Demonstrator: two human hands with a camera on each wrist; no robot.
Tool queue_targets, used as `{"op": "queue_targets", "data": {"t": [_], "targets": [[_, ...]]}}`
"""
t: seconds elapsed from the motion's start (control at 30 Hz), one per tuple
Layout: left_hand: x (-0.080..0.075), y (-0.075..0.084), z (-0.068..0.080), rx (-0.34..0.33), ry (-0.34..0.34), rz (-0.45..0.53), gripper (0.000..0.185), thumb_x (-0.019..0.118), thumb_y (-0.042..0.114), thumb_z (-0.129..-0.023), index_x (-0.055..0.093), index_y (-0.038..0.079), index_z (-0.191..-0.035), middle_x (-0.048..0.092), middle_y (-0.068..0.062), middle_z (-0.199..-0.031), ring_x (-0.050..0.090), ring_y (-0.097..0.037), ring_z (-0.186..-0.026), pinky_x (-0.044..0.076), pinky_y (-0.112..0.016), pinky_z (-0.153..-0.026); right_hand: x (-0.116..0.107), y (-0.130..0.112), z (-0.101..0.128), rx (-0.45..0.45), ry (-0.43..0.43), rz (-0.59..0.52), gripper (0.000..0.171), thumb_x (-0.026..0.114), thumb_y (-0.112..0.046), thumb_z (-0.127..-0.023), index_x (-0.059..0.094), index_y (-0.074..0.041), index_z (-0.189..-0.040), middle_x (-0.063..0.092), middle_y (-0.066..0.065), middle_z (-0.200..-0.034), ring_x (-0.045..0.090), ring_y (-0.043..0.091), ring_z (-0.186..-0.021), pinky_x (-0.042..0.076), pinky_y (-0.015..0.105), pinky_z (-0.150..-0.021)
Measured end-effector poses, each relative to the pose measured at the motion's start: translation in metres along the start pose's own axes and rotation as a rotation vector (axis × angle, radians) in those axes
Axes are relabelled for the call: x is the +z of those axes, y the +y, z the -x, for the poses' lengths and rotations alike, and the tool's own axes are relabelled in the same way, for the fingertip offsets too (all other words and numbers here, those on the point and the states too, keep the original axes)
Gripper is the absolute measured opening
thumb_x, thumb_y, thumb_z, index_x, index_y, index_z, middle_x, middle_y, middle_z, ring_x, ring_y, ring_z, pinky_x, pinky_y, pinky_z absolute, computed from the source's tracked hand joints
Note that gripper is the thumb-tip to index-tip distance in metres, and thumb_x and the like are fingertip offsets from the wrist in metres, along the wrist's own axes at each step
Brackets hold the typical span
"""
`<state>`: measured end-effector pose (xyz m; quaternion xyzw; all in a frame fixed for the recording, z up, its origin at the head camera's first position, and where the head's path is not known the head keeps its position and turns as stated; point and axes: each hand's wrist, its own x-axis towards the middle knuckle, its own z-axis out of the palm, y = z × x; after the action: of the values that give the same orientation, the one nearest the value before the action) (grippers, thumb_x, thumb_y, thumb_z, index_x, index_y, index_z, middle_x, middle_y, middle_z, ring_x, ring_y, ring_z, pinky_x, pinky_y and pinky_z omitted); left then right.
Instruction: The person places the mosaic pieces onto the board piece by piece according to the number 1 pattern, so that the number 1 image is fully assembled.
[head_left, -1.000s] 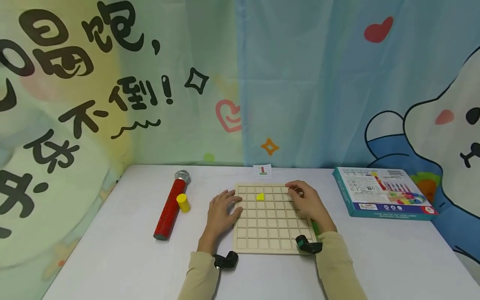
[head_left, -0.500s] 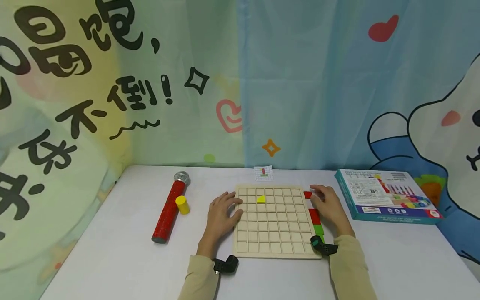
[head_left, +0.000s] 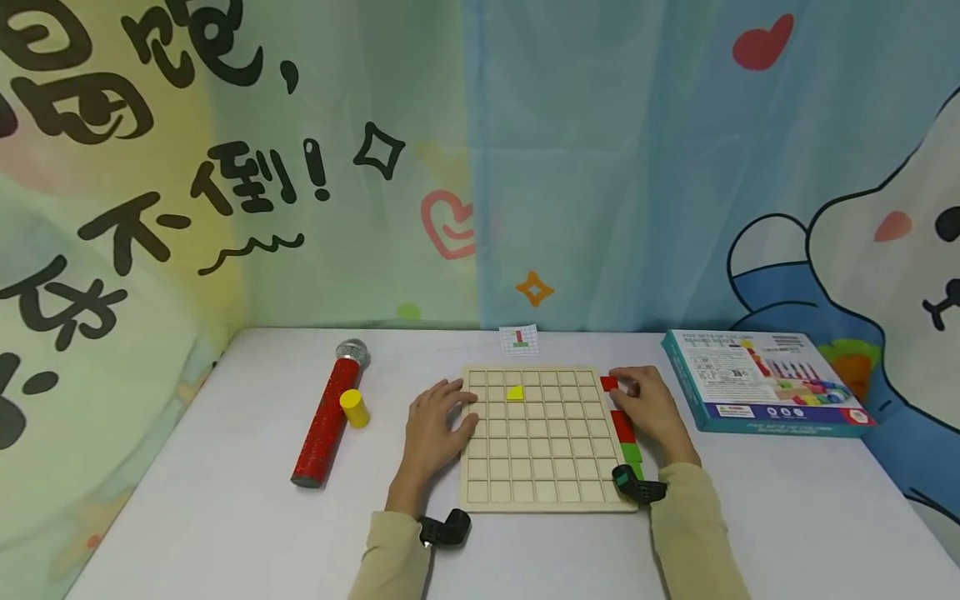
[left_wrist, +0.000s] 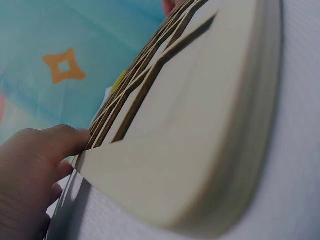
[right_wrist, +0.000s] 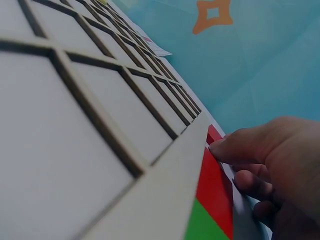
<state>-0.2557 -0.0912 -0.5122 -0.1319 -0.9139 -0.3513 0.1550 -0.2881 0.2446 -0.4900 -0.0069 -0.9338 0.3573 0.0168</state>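
Note:
A pale wooden grid board point(head_left: 547, 504) lies flat on the table. At its left edge my left hand point(head_left: 435, 429) rests, thumb and fingertips touching the rim with fingers loosely spread. One yellow square point(head_left: 514, 393) sits in an upper cell. Beside the board's right edge my right hand point(head_left: 652, 408) has thumb and fingers bent around a small flat red piece point(head_left: 608, 383), seemingly pinching its end. Nearer the wrist, another red piece point(head_left: 622, 427) and a green piece point(head_left: 632, 452) lie along that edge. In the right wrist view, the thumb point(right_wrist: 225, 147) meets the red.
Left of the board lie a red microphone point(head_left: 326, 425) with a silver head and a yellow cylinder point(head_left: 354, 408) touching or close to it. A small pattern card point(head_left: 519, 341) lies behind the board. A teal-edged box point(head_left: 765, 383) lies at the right.
My right hand has moved right, off the board's upper right corner, to the red piece beside the edge, uncovering red and green pieces. The left hand has stayed on the left edge.

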Motion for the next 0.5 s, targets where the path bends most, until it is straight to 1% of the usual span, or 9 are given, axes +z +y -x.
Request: {"op": "queue_targets", "data": {"t": [0.2, 0.37, 0.5], "targets": [[-0.0007, 0.0008, 0.0002, -0.009, 0.002, 0.002, 0.023, 0.067, 0.027, -0.084, 0.069, 0.021, -0.106, 0.059, -0.006, -0.132, 0.046, -0.029, -0.131, 0.030, -0.055, -0.108, -0.0008, -0.0040, 0.0028, 0.008, 0.020, -0.022, 0.036, 0.056, -0.015, -0.092, 0.053, -0.002, -0.125, 0.047, 0.020, -0.116, 0.044, 0.027, -0.092, 0.036, 0.035, -0.076], [-0.0001, 0.0008, -0.0004, -0.010, 0.000, -0.002, 0.023, 0.067, 0.027, -0.084, 0.069, 0.021, -0.107, 0.059, -0.007, -0.132, 0.045, -0.029, -0.131, 0.030, -0.056, -0.108, -0.0003, -0.0037, 0.0040, 0.013, 0.031, -0.056, 0.033, 0.054, -0.015, -0.093, 0.051, -0.003, -0.124, 0.053, 0.020, -0.117, 0.048, 0.029, -0.096, 0.041, 0.038, -0.082], [0.0004, 0.0009, -0.0005, -0.007, 0.004, 0.004, 0.023, 0.067, 0.026, -0.084, 0.069, 0.021, -0.106, 0.059, -0.007, -0.132, 0.046, -0.029, -0.131, 0.030, -0.056, -0.107, 0.0004, -0.0020, 0.0043, 0.014, 0.043, -0.079, 0.030, 0.051, -0.014, -0.094, 0.052, -0.003, -0.122, 0.056, 0.019, -0.112, 0.050, 0.029, -0.096, 0.045, 0.037, -0.083]]}}
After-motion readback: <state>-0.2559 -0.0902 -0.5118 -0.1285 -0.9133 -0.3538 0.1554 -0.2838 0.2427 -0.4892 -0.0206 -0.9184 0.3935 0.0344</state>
